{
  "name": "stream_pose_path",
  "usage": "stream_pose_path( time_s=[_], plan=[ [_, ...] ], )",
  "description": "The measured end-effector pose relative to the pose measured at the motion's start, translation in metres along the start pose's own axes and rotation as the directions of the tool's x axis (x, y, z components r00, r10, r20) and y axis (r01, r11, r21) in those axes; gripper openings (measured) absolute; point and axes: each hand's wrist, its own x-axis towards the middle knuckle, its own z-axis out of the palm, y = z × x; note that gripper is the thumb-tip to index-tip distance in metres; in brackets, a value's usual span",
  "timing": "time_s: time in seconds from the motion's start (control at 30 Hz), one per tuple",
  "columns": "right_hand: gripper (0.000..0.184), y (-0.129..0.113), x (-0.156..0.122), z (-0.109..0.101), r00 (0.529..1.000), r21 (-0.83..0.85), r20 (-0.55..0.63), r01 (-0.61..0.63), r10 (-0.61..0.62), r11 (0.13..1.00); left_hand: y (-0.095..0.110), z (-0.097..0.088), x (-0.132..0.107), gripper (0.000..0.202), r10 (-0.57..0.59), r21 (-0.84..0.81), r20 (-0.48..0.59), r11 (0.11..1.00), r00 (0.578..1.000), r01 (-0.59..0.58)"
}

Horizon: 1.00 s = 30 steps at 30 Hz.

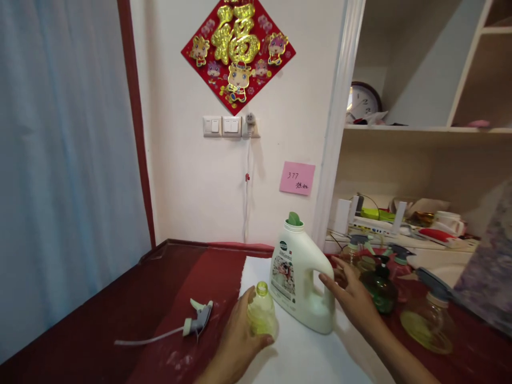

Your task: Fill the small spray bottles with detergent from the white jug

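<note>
Left grip: left hand (236, 341) is wrapped around a small yellow-green bottle (262, 316), fingers curled on its near side, holding it upright on the white sheet (304, 354).
Bottle: its neck is open at the top, with no spray head on it; it stands just beside the big jug, to the jug's left.
Right grip: right hand (352, 296) reaches to the handle side of the white detergent jug (302, 274); fingers are spread and loose, fingertips at or just beside the handle, and whether they have closed on it cannot be told.
Jug: upright on the white sheet, green cap on top, printed label facing the camera.
Loose part: a grey-and-white spray head (199, 319) with its long dip tube lies flat on the red table (120, 314), left of the held bottle and apart from it.
Right side: a dark green spray bottle (380, 288) and a clear one with yellow liquid (428, 320) stand past the right hand.
Background: pink sticky note (296, 178) on the wall, red paper ornament (238, 50) above the light switches (222, 126), and a cluttered shelf with a clock (362, 101).
</note>
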Motion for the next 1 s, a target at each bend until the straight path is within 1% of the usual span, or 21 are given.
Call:
stream_pose_path(
  time_s=[0.07,0.1,0.23,0.33,0.43,0.57,0.63,0.73,0.83,0.9,1.0],
  plan=[
    [0.076,0.001,0.008,0.009,1.0,0.035,0.031,0.003,-0.004,0.999,-0.002,0.001,-0.001,0.097,-0.003,0.086,0.01,0.996,1.0,0.002],
    [0.073,0.0,0.01,0.014,1.0,0.043,0.026,0.001,-0.002,0.999,-0.002,0.001,-0.001,0.096,-0.005,0.118,0.015,0.993,1.0,0.003],
    [0.071,-0.009,0.014,0.03,0.996,0.037,-0.086,-0.016,0.019,0.999,0.0,0.0,-0.002,0.095,-0.028,0.19,0.029,0.982,0.999,0.022],
    [0.071,-0.019,0.014,0.035,0.985,0.031,-0.171,0.004,0.002,1.0,0.0,0.0,-0.003,0.095,-0.045,0.219,0.027,0.975,0.999,0.038],
    [0.072,-0.037,0.015,0.024,0.979,-0.002,-0.199,0.038,-0.038,0.999,-0.002,-0.001,-0.003,0.093,-0.031,0.222,0.038,0.975,0.999,0.022],
    [0.067,-0.073,0.009,-0.01,0.983,-0.088,-0.157,0.079,-0.092,0.993,-0.003,0.0,-0.003,0.09,-0.006,0.216,0.035,0.976,0.999,-0.002],
    [0.063,-0.089,0.002,-0.027,0.986,-0.172,-0.112,0.1,-0.121,0.98,-0.004,0.001,-0.003,0.089,0.005,0.216,0.025,0.976,1.0,-0.01],
    [0.058,-0.101,-0.015,-0.048,0.98,-0.396,0.017,0.187,-0.196,0.899,-0.005,0.002,-0.003,0.088,0.003,0.216,0.027,0.976,1.0,-0.009],
    [0.056,-0.099,-0.031,-0.061,0.952,-0.551,0.166,0.307,-0.259,0.776,-0.006,0.002,-0.004,0.087,0.012,0.218,0.031,0.976,0.999,-0.019],
    [0.054,-0.095,-0.039,-0.067,0.899,-0.617,0.253,0.434,-0.357,0.656,-0.006,0.002,-0.004,0.087,0.022,0.217,0.029,0.976,0.999,-0.028],
    [0.048,-0.091,-0.047,-0.071,0.778,-0.662,0.361,0.602,-0.514,0.446,-0.005,0.002,-0.004,0.088,0.022,0.215,0.036,0.976,0.999,-0.029]
  ],
)
